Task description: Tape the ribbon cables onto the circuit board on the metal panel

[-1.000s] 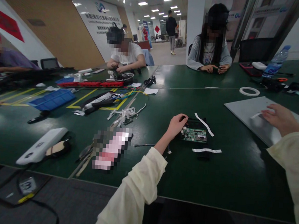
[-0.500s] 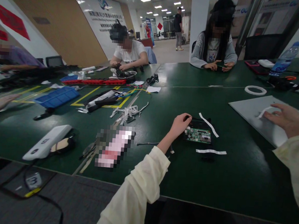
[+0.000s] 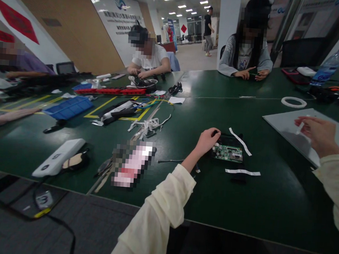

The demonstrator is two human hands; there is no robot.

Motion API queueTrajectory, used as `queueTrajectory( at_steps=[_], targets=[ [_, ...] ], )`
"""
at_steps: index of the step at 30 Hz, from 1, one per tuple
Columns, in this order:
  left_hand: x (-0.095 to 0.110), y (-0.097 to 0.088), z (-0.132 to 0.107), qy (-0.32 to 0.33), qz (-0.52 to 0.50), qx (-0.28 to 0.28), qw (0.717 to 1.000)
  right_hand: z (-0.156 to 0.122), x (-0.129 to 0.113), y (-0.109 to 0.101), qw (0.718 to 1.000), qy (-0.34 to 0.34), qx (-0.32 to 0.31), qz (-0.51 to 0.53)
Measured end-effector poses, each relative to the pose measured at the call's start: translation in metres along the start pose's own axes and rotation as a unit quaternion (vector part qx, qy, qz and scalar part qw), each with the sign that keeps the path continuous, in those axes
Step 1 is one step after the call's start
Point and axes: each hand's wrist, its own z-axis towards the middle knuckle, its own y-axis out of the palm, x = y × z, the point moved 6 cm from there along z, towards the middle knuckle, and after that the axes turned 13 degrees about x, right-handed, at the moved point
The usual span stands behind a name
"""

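A small green circuit board (image 3: 227,152) lies on a black part in the middle of the dark green table (image 3: 269,197). My left hand (image 3: 207,140) rests closed at the board's left edge, fingers curled on the black part. Two white tape strips lie by the board, one (image 3: 240,140) slanting above it and one (image 3: 242,172) flat below it. My right hand (image 3: 317,133) is raised over a grey metal sheet (image 3: 287,126) at the right, pinching a short white tape strip (image 3: 301,126) between its fingers.
A white tape roll (image 3: 293,102) and a water bottle (image 3: 328,70) stand behind the sheet. To the left are a heap of white strips (image 3: 146,126), a blue tray (image 3: 68,107), a red bar (image 3: 110,91) and a white device (image 3: 58,162). Other people sit across the table and at the left.
My right hand has lifted off the grey sheet with a white strip pinched in it. My left hand has stayed at the circuit board.
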Motion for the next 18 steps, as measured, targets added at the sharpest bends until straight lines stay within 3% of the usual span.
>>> queueTrajectory(
  at_steps=[4,7,12,18],
  targets=[
    [-0.001,0.001,0.001,0.000,0.009,0.000,1.000,-0.005,-0.026,0.003,0.991,-0.017,0.014,0.134],
    [0.000,0.002,0.001,-0.003,0.008,-0.002,1.000,-0.024,-0.045,0.014,0.988,-0.030,-0.022,0.149],
    [0.003,0.000,-0.003,-0.001,-0.002,-0.001,1.000,-0.092,-0.060,0.051,0.975,0.013,-0.195,0.106],
    [0.004,0.000,-0.004,0.018,-0.005,-0.002,1.000,-0.200,-0.087,0.106,0.892,0.043,-0.440,0.092]
  ],
)
